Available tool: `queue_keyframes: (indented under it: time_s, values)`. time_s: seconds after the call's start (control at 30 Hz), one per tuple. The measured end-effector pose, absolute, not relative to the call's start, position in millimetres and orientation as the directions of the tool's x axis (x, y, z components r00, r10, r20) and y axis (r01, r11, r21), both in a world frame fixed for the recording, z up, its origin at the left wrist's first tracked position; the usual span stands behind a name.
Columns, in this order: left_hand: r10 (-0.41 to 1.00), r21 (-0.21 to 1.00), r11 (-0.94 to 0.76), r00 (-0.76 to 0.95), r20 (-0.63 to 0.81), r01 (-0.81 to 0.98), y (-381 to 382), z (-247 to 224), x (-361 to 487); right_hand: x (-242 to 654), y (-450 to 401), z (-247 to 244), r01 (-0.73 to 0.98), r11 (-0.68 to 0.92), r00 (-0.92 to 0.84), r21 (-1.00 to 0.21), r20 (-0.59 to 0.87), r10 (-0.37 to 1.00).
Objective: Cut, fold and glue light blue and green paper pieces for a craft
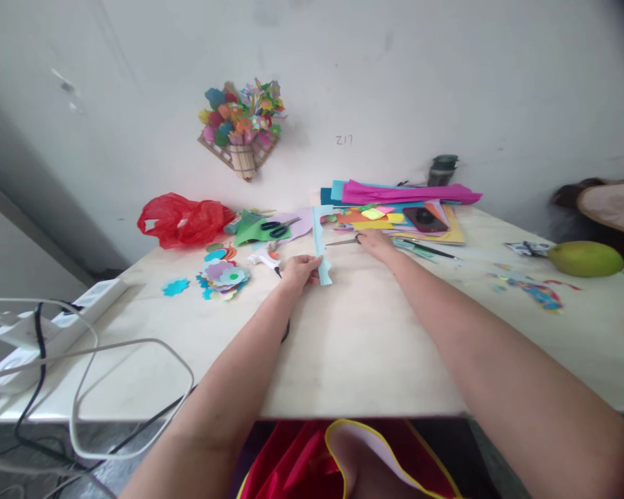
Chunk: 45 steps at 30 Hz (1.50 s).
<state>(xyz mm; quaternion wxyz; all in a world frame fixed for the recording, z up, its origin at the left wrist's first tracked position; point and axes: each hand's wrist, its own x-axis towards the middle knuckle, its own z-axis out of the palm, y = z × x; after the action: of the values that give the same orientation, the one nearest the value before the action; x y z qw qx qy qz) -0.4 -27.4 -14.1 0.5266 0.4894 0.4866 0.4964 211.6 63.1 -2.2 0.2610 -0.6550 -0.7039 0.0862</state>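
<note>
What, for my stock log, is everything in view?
Bouquet: one, mixed, on wall
Table: one, white, centre
Bag: one, red, left
Cutouts: several, mixed, left
Glue gun: one, white, left
Papers: many, mixed, back
Black scissors: one, black, back
Other scissors: one, grey, in right grip
Strip: one, blue, in left grip
Phone: one, dark, on papers
Bottle: one, dark, back
Slim tool: one, black, right
Fruit: one, green, right
Scraps: several, mixed, right
Chair, apparently: one, brown, right
Power strip: one, white, left
Cables: several, mixed, left
Cloth: one, red, below
Left grip, right grip: two, bare, centre
Arms: two, bare, front
</note>
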Motion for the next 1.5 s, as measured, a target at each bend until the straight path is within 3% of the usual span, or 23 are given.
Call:
queue_keyframes:
  time_s: [0.13, 0.3, 0.4, 0.6, 0.77, 0.87, 0.93, 1.0, 1.17, 1.27, 1.33, 1.4, 1.5]
  values:
    - [0.996, 0.996, 0.049, 0.083, -0.043, -0.076, -27, -16, -2, 215, 64, -9, 0.983, 0.131, -0.109, -0.127, 0.170, 0.979]
    - [0.992, 0.993, 0.055, 0.116, -0.043, -0.103, -26, -17, -2, 200, 52, -2, 0.989, 0.126, -0.139, 0.072, 0.223, 0.965]
    - [0.998, 0.997, 0.033, 0.055, -0.029, -0.076, -25, -19, 0, 195, 47, 2, 0.983, 0.141, -0.162, 0.119, 0.195, 0.967]
    - [1.000, 0.999, -0.029, 0.007, 0.029, -0.014, -23, -22, -2, 200, 46, 7, 0.973, 0.204, -0.219, 0.104, 0.156, 0.963]
    - [0.999, 0.999, 0.006, 0.042, -0.007, 0.041, -23, -19, -8, 202, 43, 17, 0.893, 0.362, -0.412, 0.267, 0.166, 0.896]
    - [0.996, 0.996, 0.081, 0.023, -0.081, 0.029, -22, -14, -12, 201, 42, 24, 0.882, 0.346, -0.410, 0.320, 0.161, 0.898]
    - [0.986, 0.986, 0.163, 0.022, -0.163, 0.018, -21, -7, -13, 202, 44, 27, 0.927, 0.264, -0.321, 0.266, 0.201, 0.925]
    - [0.969, 0.969, 0.246, 0.008, -0.246, 0.012, -19, 1, -11, 204, 48, 28, 0.980, 0.151, -0.180, 0.130, 0.256, 0.950]
    - [0.938, 0.963, 0.247, -0.220, -0.266, -0.111, -9, 9, 14, 206, 57, 26, 0.917, -0.040, 0.193, -0.396, 0.355, 0.915]
    - [0.938, 0.969, 0.183, -0.267, -0.222, -0.165, -6, 1, 36, 200, 54, 24, 0.650, 0.006, 0.345, -0.760, 0.302, 0.888]
    - [0.946, 0.975, 0.121, -0.277, -0.170, -0.185, -6, -7, 45, 193, 48, 20, 0.352, 0.004, 0.377, -0.936, 0.145, 0.915]
    - [0.965, 0.981, 0.062, -0.241, -0.105, -0.182, -8, -15, 47, 187, 39, 13, 0.092, -0.020, 0.240, -0.996, 0.003, 0.971]
    - [0.993, 0.984, -0.070, -0.102, 0.053, -0.166, -7, -23, 37, 188, 30, 2, -0.079, -0.077, 0.116, -0.994, -0.086, 0.989]
